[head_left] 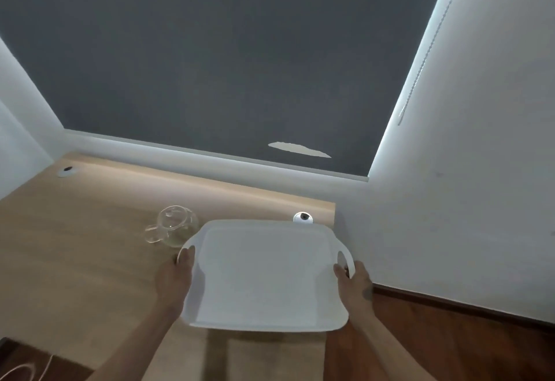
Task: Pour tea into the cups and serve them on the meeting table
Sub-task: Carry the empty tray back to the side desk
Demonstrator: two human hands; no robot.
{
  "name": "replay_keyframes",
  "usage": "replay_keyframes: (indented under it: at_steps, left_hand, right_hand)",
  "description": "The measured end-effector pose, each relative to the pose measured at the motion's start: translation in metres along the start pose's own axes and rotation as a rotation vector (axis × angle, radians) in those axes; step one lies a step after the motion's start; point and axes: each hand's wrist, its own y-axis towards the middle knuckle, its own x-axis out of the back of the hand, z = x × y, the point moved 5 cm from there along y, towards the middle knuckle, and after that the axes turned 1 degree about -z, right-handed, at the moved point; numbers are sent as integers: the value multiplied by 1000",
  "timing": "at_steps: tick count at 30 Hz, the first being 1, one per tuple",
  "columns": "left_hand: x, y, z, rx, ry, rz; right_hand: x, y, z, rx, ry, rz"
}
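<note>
A white plastic tray (264, 275) with a loop handle on each side is held over the right end of a light wooden table (75, 260). Nothing lies on the tray. My left hand (175, 278) grips the left handle and my right hand (354, 283) grips the right handle. A clear glass teapot (174, 226) stands on the table just left of the tray's far corner, its handle towards me. No cups are in view.
A white cable grommet (303, 217) sits in the table behind the tray, another grommet (66, 171) at the far left. A grey roller blind (210, 65) covers the window ahead. A white wall (465, 200) stands to the right, above dark wooden floor (435, 344).
</note>
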Motion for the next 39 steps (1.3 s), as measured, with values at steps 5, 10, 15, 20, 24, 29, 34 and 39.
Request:
replay_keyframes:
  at_steps: [5,10,15,20,24,29,34,39]
  left_hand:
    - [-16,26,26,-20,-10,104]
    - [-30,40,47,-4,6,205]
    - [-39,53,55,58,31,239]
    - [-52,63,58,48,67,270]
    - [-66,73,64,38,117,312]
    - [-87,84,65,65,136,321]
    - [-105,97,67,23,199,347]
    - [-118,102,68,19,241,361]
  right_hand:
    - [-18,-21,-29,-116,-78,-78]
    - [-27,-43,-51,-225,-128,-103]
    - [-38,-42,-54,-225,-190,-120]
    - [-47,-27,-57,-216,-182,-109]
    - [-51,-14,-62,-213,-198,-115]
    - [-56,5,-74,-233,-194,-114]
    - [-57,21,-77,-232,-165,-132]
    - [-58,31,-84,-239,-147,-142]
